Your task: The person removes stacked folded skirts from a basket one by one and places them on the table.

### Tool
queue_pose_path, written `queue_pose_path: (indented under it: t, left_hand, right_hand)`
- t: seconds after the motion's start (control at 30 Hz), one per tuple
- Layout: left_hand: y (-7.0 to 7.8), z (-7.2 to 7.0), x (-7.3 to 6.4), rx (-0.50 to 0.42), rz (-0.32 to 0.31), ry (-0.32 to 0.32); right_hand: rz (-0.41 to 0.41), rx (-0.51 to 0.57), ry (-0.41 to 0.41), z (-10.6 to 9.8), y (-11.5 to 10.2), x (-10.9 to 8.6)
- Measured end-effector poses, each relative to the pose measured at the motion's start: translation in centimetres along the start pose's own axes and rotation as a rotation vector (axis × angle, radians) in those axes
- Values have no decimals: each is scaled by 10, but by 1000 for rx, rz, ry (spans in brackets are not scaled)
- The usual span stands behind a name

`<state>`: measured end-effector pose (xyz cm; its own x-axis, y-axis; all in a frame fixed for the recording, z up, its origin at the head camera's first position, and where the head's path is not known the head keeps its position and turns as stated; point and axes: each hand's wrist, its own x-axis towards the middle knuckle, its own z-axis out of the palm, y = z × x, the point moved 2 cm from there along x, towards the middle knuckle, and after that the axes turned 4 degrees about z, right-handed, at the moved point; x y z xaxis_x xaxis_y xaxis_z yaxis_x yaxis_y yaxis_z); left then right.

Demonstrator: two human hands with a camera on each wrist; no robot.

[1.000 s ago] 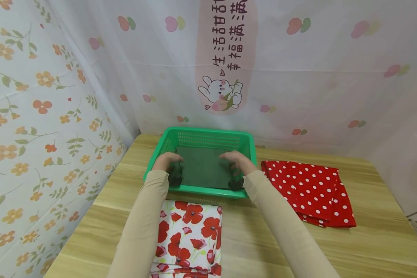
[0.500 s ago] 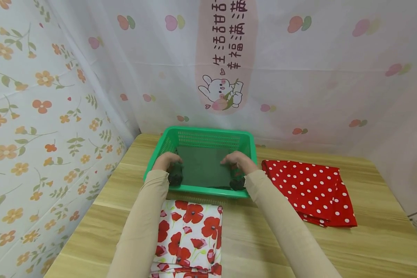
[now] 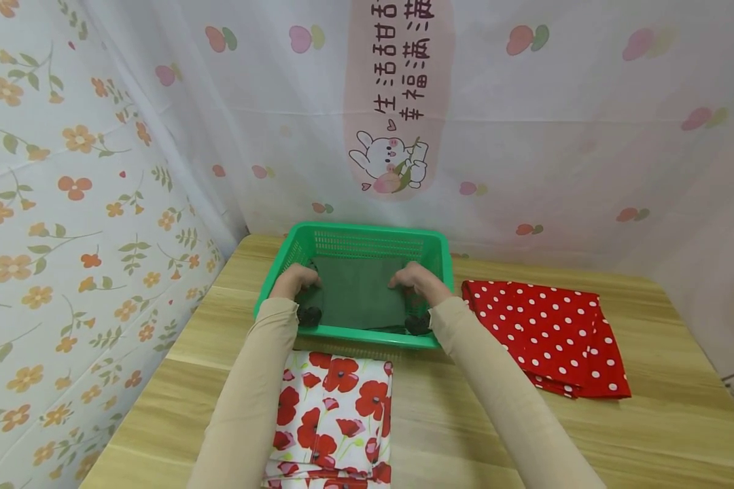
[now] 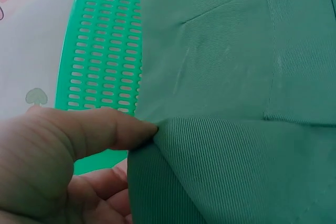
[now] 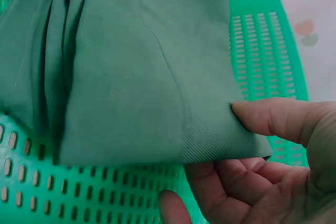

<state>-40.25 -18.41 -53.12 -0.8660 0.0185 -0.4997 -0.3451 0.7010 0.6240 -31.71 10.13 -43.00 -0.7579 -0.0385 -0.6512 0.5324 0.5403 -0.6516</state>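
A folded dark green cloth [image 3: 362, 292] with ribbed, stitched parts lies inside a green plastic basket [image 3: 367, 335]. My left hand [image 3: 295, 280] reaches in over the basket's left side. In the left wrist view its thumb [image 4: 123, 128] presses the cloth's edge from above, the other fingers curled below, so it pinches the fabric. At the opposite side my right hand [image 3: 421, 280] grips the other end. The right wrist view has that thumb [image 5: 273, 116] on top of a cloth corner and the fingers underneath. Loose folds [image 5: 58, 51] hang beside the flat panel.
Close in front of the basket lies a folded white cloth [image 3: 336, 414] with red poppies. To the right is a folded red polka-dot cloth [image 3: 550, 339]. Both rest on a wooden table [image 3: 452, 435]. Patterned curtains [image 3: 269, 102] hang behind and to the left.
Both hands stay nearly in place inside the basket. The right hand has shifted very slightly to the right. The green cloth's surface looks a little lighter than a second ago.
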Motion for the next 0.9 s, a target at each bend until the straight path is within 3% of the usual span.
queue_pose_path:
  t: [0.13, 0.33, 0.4, 0.53, 0.63, 0.7, 0.9]
  left_hand:
    - [12, -4, -21, 8, 10, 23]
    - [14, -9, -17, -17, 14, 98]
    - [24, -11, -33, -40, 19, 106]
    - [60, -18, -101, -84, 50, 73]
    - [78, -23, -133, -109, 67, 69]
    - [84, -26, -144, -126, 74, 70]
    - [88, -33, -157, -218, 108, 86]
  right_hand:
    - [-61, -19, 21, 2, -9, -7]
    - [-124, 25, 45, 3, -18, -18]
    - [-138, 45, 48, 1, -20, -21]
    - [-179, 90, 57, -3, -23, -26]
    - [-218, 141, 63, -6, -24, -27]
    - [-240, 181, 58, -10, -23, -27]
    - [-289, 236, 74, -20, -21, -32]
